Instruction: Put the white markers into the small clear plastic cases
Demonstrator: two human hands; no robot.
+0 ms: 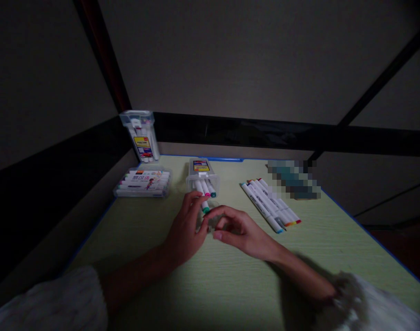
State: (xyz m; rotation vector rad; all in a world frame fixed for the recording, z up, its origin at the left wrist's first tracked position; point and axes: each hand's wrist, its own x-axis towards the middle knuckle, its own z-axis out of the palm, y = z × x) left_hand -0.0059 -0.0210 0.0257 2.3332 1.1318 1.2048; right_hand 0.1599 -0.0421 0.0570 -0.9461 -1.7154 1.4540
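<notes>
A clear plastic marker case [204, 171] lies on the table with its opening toward me. Several white markers poke out, among them a pink-ended one [207, 192] and a dark teal-ended one [213, 193]. One green-ended marker [205, 209] sticks out farther than the others. Bent fingers of my left hand [189, 225] close over this marker, with the thumb lower down near its end. My right hand [239, 232] has its index fingertip at the green end, thumb held apart and the other fingers curled. Partly hidden beneath my hands is a clear plastic piece [214, 208], perhaps the case's lid.
To the right lies a row of white markers [268, 202], with a blurred flat object [294, 179] beyond. At left are a flat marker box [144, 183] and an upright marker case [142, 138]. A blue strip [221, 159] runs along the table's back edge, near the wall.
</notes>
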